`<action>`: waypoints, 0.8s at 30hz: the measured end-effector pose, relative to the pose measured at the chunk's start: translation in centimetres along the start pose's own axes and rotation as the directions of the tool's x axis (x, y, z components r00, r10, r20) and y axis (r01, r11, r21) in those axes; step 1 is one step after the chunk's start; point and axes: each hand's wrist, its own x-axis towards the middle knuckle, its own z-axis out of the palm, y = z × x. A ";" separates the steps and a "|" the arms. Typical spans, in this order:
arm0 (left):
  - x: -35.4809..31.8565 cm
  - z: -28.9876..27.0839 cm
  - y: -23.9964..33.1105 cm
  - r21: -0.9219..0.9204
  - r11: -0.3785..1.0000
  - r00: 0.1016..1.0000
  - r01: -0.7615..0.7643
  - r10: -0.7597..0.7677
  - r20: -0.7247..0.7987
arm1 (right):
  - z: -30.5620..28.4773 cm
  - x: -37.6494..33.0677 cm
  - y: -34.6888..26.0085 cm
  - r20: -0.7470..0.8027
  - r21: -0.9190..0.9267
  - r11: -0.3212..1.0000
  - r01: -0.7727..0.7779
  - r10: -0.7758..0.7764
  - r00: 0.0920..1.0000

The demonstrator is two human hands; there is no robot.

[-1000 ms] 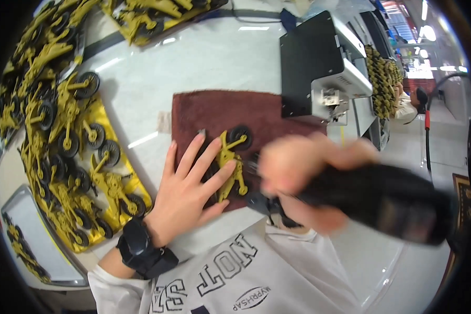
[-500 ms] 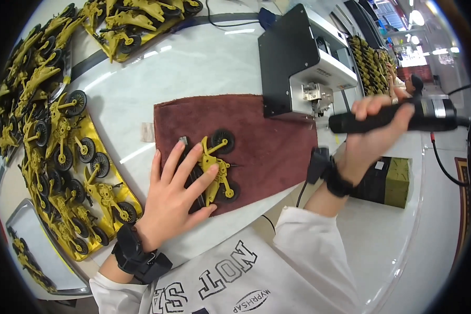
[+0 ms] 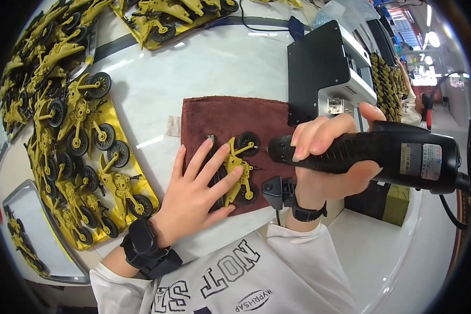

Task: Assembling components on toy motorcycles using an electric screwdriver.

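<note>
A yellow toy motorcycle with black wheels lies on its side on a maroon cloth. My left hand rests on it with fingers spread, pressing its left side against a dark bar that is partly hidden under the fingers. In my right hand is a black electric screwdriver, held nearly level with its tip pointing left. That tip is close to the motorcycle's upper wheel; whether it touches cannot be told.
To the left, a yellow tray bears several similar motorcycles, with more piled behind. A black and silver machine stands at the cloth's upper right. A grey-rimmed tray sits lower left. Beyond the machine, another person's arm shows.
My right hand has brought the screwdriver left and down, from beside the machine to over the cloth by the motorcycle. The left hand stays on the motorcycle; the whole view has shifted slightly.
</note>
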 end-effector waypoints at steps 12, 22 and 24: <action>0.1 -0.2 -0.2 -0.033 0.999 0.998 0.032 -0.031 0.053 | 0.4 0.3 1.7 -0.015 -0.359 0.926 -0.119 0.122 0.992; 0.6 -0.4 0.0 -0.059 0.998 0.998 0.035 -0.032 0.059 | -0.4 0.4 2.1 0.016 -0.266 0.954 -0.140 0.150 0.989; 0.7 -0.5 0.0 -0.042 0.997 0.996 0.063 -0.061 0.059 | -0.1 0.5 1.7 0.059 -0.263 0.955 -0.137 0.157 0.986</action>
